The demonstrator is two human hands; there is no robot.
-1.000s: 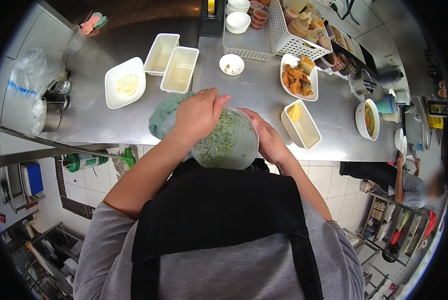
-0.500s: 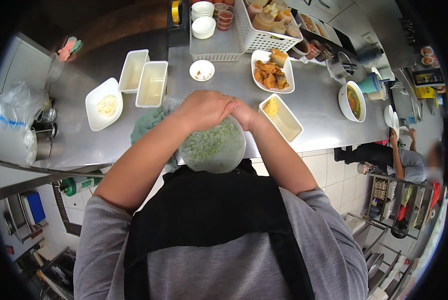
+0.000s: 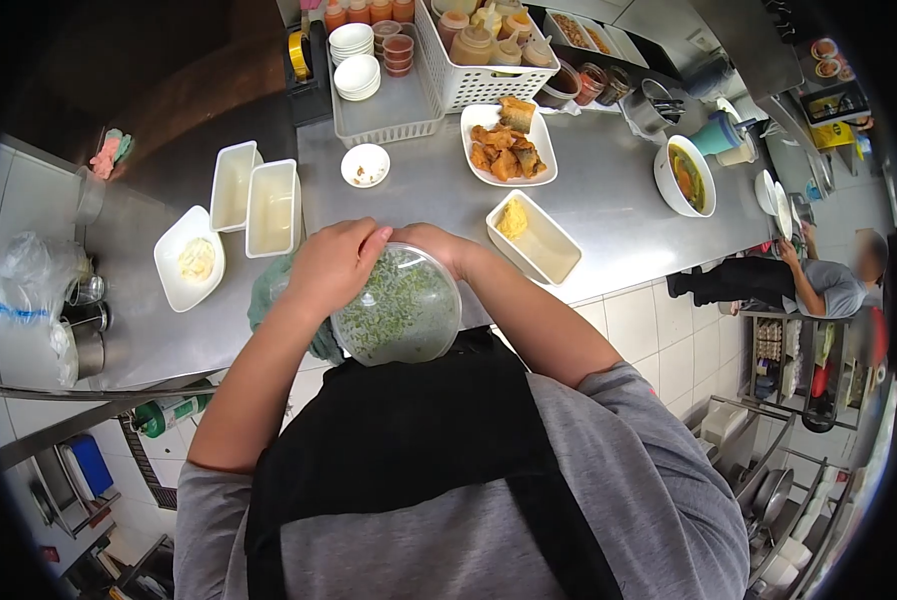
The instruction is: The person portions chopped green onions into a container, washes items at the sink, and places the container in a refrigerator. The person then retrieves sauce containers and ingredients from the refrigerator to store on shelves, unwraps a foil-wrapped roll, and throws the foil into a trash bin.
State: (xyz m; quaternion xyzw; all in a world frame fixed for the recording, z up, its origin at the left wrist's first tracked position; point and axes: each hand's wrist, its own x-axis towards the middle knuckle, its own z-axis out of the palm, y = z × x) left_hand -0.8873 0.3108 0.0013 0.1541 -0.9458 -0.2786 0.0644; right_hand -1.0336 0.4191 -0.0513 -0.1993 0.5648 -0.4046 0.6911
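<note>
The left hand [image 3: 339, 260] curls over the tub's rim at ten o'clock and the right hand [image 3: 434, 247] at one, close together; hidden fingers leave it unclear whether they grip or only press. The round tub [image 3: 399, 305] of chopped greens sits between hands and apron [image 3: 399, 430], by the counter's front edge. Uneven force at that far rim could tip it bodyward, spilling greens if its cover is loose. A green cloth [image 3: 267, 292] lies at nine, a rectangular tray [image 3: 552, 255] at two.

A steel counter [image 3: 424, 197] carries three rectangular tubs [image 3: 273, 212], two dishes [image 3: 182, 284] and a small bowl [image 3: 362, 158].
</note>
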